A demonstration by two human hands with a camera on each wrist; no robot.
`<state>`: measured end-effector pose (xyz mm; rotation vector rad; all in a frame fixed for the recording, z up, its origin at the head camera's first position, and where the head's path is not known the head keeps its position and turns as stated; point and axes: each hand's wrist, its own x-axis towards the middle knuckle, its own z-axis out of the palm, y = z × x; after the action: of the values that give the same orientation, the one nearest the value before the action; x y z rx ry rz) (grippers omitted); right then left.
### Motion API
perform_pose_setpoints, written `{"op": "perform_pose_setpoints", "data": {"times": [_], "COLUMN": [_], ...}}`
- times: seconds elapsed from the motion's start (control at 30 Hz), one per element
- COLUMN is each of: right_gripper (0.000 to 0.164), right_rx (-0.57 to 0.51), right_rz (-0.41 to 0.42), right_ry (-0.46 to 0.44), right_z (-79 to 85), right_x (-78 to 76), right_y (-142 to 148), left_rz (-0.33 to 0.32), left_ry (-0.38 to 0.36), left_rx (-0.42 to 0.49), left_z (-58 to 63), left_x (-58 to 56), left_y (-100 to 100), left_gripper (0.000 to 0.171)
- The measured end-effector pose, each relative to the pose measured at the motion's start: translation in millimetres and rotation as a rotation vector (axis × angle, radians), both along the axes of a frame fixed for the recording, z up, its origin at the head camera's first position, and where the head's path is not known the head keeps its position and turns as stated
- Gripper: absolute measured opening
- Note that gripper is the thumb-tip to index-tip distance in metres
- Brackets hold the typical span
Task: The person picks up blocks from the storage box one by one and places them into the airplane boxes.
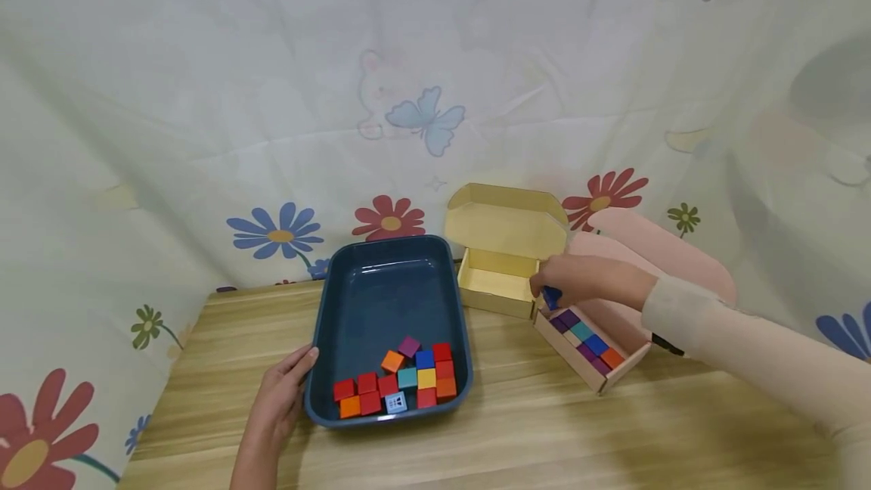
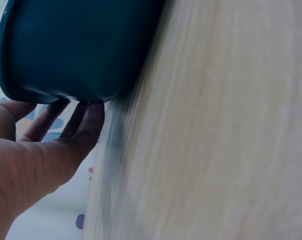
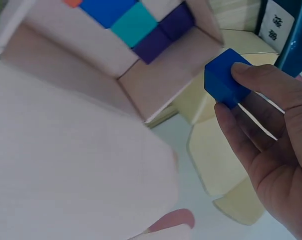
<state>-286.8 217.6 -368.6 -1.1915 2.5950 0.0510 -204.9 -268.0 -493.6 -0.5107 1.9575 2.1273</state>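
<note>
Between its thumb and fingers, the right hand [image 1: 565, 277] pinches a blue block [image 3: 225, 75]. It is above the far end of the pink box [image 1: 570, 354], beside the yellow box. Inside the pink box lie purple, teal, blue and orange blocks, with a pale gap among them. On the left, the left hand [image 1: 282, 392] touches the outer wall and rim of a dark blue tray [image 1: 388, 278] with its fingertips. Red, orange, yellow, teal, blue and purple blocks [image 1: 370, 401] lie in the tray's near part, along with a light blue block bearing a printed mark [image 1: 396, 402].
The yellow box [image 1: 500, 278] stands behind the pink box with its lid raised. The pink box's lid [image 1: 653, 255] is open toward the back right. A patterned curtain [image 1: 272, 97] hangs behind the wooden table [image 1: 517, 429].
</note>
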Motion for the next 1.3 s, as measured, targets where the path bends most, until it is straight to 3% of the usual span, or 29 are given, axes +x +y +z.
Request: {"op": "perform_pose_setpoints", "data": {"times": [0.17,0.47,0.8,1.07,1.23,1.3], "right_gripper": [0.024,0.020,0.012,0.023,0.027,0.023], "right_rx": [0.009,0.096,0.158,0.171,0.075,-0.014], "right_rz": [-0.042,0.010,0.051,0.074,-0.010,-0.099], "right_ry": [0.024,0.119,0.256,0.319,0.203,0.081], "right_z": [-2.5,-14.7,-44.8,-58.2,-61.5,-62.5], "right_x": [4.5,8.1,7.9,15.1,15.0,13.7], "right_y": [14.1,35.4,42.0,48.7,51.3,51.3], "left_rz": [-0.005,-0.002,0.001,0.011,0.008,0.009], "left_ry": [-0.008,0.000,0.003,0.005,0.005,0.006], "left_rx": [-0.008,-0.015,-0.010,0.000,0.017,0.016], "left_z": [1.3,1.2,-2.6,-0.9,0.7,0.8], "left_x": [-1.3,-2.2,-0.7,0.7,0.6,0.6], "left_y": [1.0,0.0,0.6,-0.3,-0.3,-0.7], "left_gripper": [0.065,0.066,0.063,0.066,0.066,0.066]}}
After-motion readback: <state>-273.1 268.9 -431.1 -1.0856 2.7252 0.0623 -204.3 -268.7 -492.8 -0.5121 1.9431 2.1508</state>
